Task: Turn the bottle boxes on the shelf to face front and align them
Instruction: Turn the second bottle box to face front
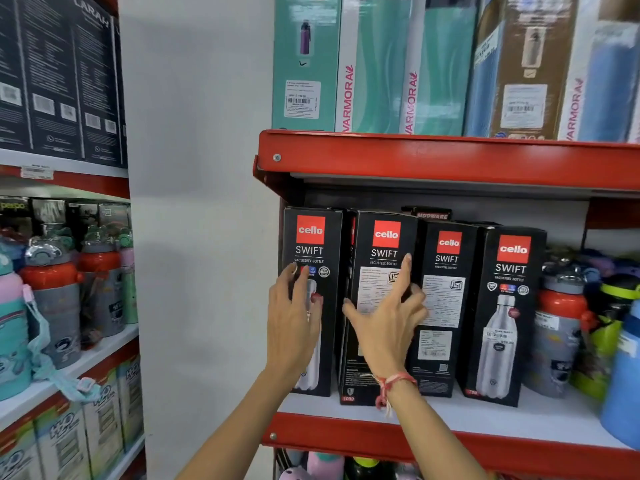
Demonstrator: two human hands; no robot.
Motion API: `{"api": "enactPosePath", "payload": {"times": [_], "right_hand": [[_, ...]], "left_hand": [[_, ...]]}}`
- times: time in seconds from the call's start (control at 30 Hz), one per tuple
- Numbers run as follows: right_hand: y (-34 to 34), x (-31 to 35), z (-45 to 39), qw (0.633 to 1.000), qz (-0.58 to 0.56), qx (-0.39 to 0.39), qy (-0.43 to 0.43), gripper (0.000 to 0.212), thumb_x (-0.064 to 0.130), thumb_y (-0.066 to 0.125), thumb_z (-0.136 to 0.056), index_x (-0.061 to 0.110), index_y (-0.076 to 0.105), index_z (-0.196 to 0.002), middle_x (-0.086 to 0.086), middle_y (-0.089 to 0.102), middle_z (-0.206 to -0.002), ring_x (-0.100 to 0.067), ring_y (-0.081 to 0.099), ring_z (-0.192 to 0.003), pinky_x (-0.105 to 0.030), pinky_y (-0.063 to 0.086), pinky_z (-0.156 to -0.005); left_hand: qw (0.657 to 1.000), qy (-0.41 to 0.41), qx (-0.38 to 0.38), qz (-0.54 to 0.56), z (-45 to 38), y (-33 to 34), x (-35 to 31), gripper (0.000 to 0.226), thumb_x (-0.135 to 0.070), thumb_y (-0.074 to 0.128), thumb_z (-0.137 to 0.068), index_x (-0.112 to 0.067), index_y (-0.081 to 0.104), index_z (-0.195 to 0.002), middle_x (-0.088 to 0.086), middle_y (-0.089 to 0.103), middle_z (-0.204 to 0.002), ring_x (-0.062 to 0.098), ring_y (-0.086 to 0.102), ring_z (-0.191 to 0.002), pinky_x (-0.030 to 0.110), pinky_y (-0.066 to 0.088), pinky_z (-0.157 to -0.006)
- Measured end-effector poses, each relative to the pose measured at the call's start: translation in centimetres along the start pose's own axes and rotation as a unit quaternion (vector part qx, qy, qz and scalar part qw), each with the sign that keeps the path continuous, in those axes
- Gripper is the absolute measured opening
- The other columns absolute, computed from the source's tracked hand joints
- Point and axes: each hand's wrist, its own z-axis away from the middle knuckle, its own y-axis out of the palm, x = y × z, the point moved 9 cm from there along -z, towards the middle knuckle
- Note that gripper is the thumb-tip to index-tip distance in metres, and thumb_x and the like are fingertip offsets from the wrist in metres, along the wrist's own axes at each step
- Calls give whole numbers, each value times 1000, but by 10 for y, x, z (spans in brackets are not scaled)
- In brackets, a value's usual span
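Four tall black cardboard bottle boxes with red logo squares stand in a row on the white shelf board with the red front lip point(485, 420), in the middle of the frame. The first box point(313, 237) and the fourth box point(509, 306) show a steel bottle picture, so they face front; the second box point(381, 244) and the third box point(446, 271) show printed label panels and still need turning.

The likeliest slip is tipping: these boxes are narrow and tall, and the second one already leans and sits forward of its neighbours. Twisting it high up could topple it off the lip or knock the third box askew.

The left hand point(294, 327) lies flat and open against the first box, steadying it. The right hand point(388, 323) spreads over the second box, fingers point(405, 271) reaching its right edge beside the third box; whether it truly pinches that edge I cannot tell.
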Motion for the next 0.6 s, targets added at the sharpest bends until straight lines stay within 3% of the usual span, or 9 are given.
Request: {"api": "enactPosePath", "payload": {"times": [0.13, 0.27, 0.33, 0.4, 0.53, 0.6], "right_hand": [[-17, -5, -3, 990, -123, 45, -50, 122, 35, 85, -62, 45, -3, -146, -9, 34, -134, -25, 33, -120, -40, 38, -93], [-33, -18, -14, 956, -255, 141, -33, 121, 28, 88, -59, 52, 6, -144, 18, 28, -131, 0, 26, -123, -32, 24, -104], [-40, -23, -24, 938, -295, 179, -28, 118, 28, 89, -57, 57, 13, -141, 19, 29, -144, -2, 29, -132, -36, 27, -111], [-45, -25, -33, 921, -325, 212, -24, 114, 21, 89, -59, 57, 18, -140, 12, 35, -149, -5, 36, -132, -31, 37, -106], [-45, -26, -44, 894, -342, 286, -42, 103, 14, 84, -65, 58, 27, -138, 13, 44, -145, -12, 39, -134, -45, 32, -113], [-42, -26, -45, 883, -336, 324, -52, 98, 12, 81, -69, 57, 27, -138, 18, 46, -141, -12, 42, -132, -43, 34, -111]], "left_hand": [[996, -3, 57, 66, 7, 10, -14, 52, -24, 62, -89, -16, 44, -138, 4, 55, -127, 14, 54, -112, 33, 49, -96], [974, -64, 151, 154, 14, 29, -25, 73, -36, 67, -83, -18, 33, -145, 1, 53, -137, 12, 50, -123, 37, 42, -106], [967, -82, 170, 173, 16, 35, -32, 79, -37, 70, -81, -18, 30, -146, -4, 51, -139, 11, 48, -126, 31, 40, -107], [953, -99, 197, 205, 19, 40, -40, 79, -35, 73, -78, -22, 31, -145, -17, 53, -129, 4, 51, -119, 20, 41, -101], [936, -109, 213, 260, 23, 51, -47, 80, -40, 82, -66, -32, 42, -135, -15, 68, -116, 4, 63, -107, 38, 52, -96], [942, -114, 182, 260, 25, 50, -49, 80, -38, 84, -63, -32, 44, -133, -15, 69, -114, 2, 62, -107, 36, 53, -94]]}}
